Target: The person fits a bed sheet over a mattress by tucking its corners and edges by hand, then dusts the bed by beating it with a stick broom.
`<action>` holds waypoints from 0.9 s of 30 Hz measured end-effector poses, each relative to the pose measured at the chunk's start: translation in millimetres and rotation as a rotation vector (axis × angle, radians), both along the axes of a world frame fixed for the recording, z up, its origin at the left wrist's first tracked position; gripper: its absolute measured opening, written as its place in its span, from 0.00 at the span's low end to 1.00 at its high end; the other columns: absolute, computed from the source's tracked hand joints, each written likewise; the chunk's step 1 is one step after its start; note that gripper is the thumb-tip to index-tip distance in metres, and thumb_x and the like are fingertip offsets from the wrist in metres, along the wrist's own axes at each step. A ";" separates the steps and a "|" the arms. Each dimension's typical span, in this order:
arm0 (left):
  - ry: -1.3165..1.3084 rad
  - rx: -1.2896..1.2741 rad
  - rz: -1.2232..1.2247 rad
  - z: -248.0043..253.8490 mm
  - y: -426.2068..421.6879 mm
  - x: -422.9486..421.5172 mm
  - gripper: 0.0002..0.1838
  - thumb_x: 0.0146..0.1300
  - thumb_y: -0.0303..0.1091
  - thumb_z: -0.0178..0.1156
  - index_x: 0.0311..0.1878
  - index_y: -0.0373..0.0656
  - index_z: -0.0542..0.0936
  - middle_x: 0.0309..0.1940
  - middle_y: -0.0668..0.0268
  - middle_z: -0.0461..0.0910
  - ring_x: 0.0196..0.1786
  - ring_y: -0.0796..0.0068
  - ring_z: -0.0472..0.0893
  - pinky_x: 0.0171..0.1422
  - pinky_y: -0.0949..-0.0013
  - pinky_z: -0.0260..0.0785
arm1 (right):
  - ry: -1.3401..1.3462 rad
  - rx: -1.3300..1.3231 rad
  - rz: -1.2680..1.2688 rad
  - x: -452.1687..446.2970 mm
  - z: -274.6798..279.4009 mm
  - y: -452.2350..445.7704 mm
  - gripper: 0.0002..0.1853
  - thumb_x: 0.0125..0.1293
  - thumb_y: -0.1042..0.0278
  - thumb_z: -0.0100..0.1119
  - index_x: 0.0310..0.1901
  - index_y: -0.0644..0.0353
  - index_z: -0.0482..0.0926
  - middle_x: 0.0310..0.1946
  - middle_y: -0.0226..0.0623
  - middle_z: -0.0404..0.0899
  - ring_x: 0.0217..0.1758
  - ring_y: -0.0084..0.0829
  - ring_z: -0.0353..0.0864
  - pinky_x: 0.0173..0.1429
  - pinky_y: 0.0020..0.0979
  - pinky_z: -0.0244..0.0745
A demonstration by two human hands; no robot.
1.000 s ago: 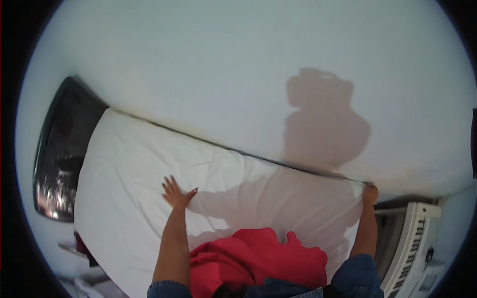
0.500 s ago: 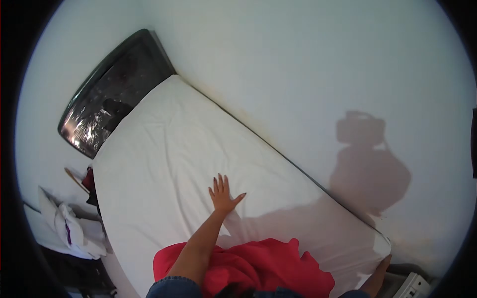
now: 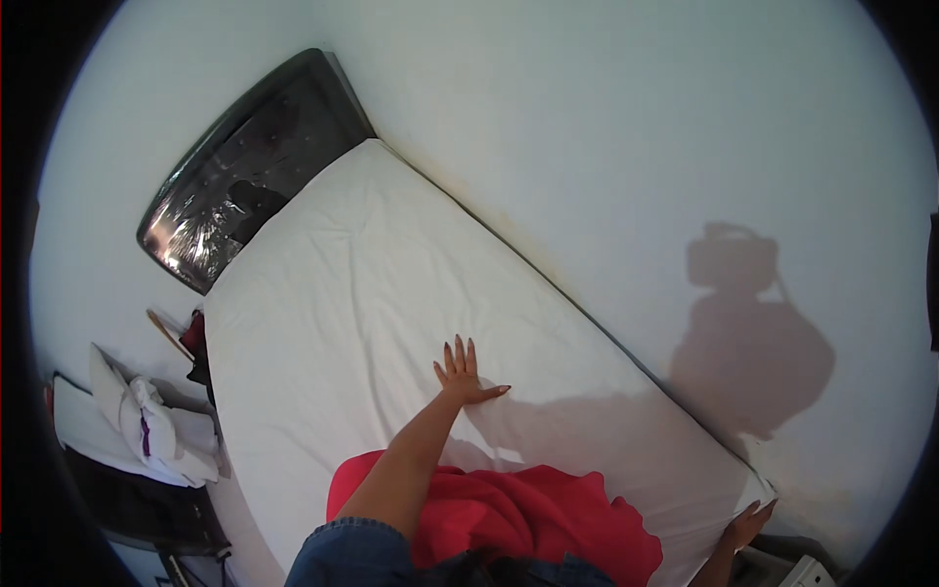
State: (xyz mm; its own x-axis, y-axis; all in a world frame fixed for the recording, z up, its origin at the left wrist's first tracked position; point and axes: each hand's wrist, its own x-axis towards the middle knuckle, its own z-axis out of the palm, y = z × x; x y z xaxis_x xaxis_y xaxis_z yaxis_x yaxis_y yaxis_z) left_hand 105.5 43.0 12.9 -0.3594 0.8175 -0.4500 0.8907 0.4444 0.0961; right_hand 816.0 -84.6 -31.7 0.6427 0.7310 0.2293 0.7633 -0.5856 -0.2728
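Well down from the headboard point(image 3: 259, 147), the left hand point(image 3: 465, 380) lies flat on a white sheet point(image 3: 313, 274), spread but unsmoothed; farther down, the right hand point(image 3: 751, 526) touches its corner point(image 3: 756, 492), grip unclear

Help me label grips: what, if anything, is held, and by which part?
Left hand: nothing, spread on the white sheet. Right hand: at the sheet's corner beside the wall; grip unclear.

Sheet point(image 3: 293, 362) beside wall point(image 3: 548, 147), headboard point(image 3: 269, 142) left
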 end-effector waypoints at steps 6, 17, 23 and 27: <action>-0.098 0.000 -0.039 0.7 -4.3 -14.6 0.80 0.30 0.87 0.57 0.75 0.49 0.25 0.76 0.56 0.16 0.76 0.48 0.17 0.72 0.29 0.22 | -0.122 -0.543 -0.377 -117.9 93.6 37.8 0.32 0.76 0.51 0.37 0.72 0.63 0.53 0.72 0.52 0.57 0.74 0.49 0.56 0.74 0.42 0.53; -0.249 0.039 -0.057 -6.0 -5.0 -32.7 0.75 0.36 0.85 0.56 0.77 0.49 0.29 0.76 0.55 0.18 0.77 0.47 0.19 0.72 0.29 0.22 | 0.355 -0.005 1.446 -476.8 58.9 230.3 0.32 0.68 0.60 0.48 0.69 0.68 0.58 0.73 0.51 0.53 0.77 0.50 0.49 0.77 0.53 0.39; -0.506 0.052 -0.062 16.9 -7.5 -55.9 0.58 0.58 0.71 0.51 0.77 0.49 0.32 0.78 0.55 0.27 0.79 0.53 0.27 0.75 0.38 0.24 | 0.138 0.035 1.358 -543.1 32.3 264.9 0.31 0.68 0.57 0.46 0.70 0.64 0.59 0.74 0.45 0.55 0.78 0.45 0.47 0.78 0.52 0.36; -0.931 0.316 0.029 26.8 -32.8 -104.5 0.48 0.65 0.60 0.53 0.78 0.48 0.41 0.77 0.52 0.42 0.79 0.56 0.43 0.78 0.46 0.33 | 0.114 0.059 1.348 -543.9 43.0 259.2 0.32 0.66 0.58 0.45 0.70 0.63 0.60 0.73 0.44 0.56 0.78 0.45 0.48 0.78 0.52 0.37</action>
State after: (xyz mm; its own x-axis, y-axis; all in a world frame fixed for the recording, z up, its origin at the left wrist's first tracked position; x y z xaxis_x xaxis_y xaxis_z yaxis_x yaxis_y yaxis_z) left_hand 1.0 10.2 39.8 0.0061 0.9454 -0.3258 0.3881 0.2980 0.8721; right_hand 272.1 174.6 11.3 -0.5430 0.7930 0.2762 0.7010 0.6092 -0.3709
